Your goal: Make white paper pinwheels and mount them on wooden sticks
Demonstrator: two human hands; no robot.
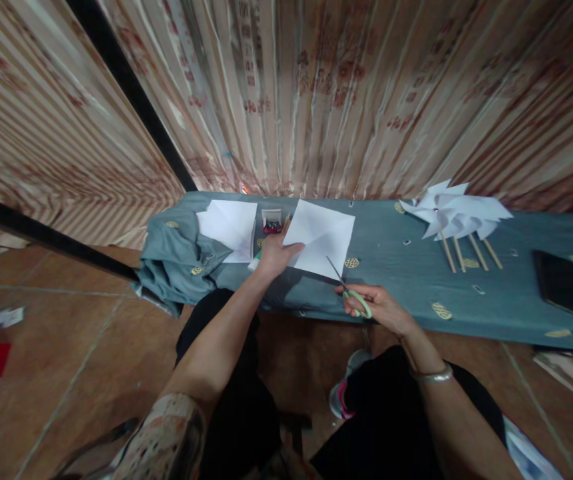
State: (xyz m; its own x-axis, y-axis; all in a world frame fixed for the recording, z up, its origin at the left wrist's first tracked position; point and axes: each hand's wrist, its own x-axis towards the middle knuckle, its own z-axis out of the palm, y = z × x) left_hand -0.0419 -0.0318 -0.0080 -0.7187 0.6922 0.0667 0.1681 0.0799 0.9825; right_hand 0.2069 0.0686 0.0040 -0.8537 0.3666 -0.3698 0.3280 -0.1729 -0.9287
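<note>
My left hand (275,255) pinches the left corner of a square white paper sheet (322,230), its thumb lying on top. Faint diagonal creases cross the sheet. In my right hand (373,303) is a pair of scissors (359,301) with pale green handles. Their blades point up and left at the sheet's lower right corner; whether they are cutting into it I cannot tell. Just left of my left hand lie more white paper sheets (233,227). A small red and white box (272,222) with dark little pieces inside stands behind that hand.
Several white paper pinwheels (459,212) on wooden sticks lie to the right on the cloth-covered bench (386,267). Beyond them is a black phone (561,283). A patterned curtain (306,93) hangs behind the bench, and a dark pole (136,93) slants down at the left.
</note>
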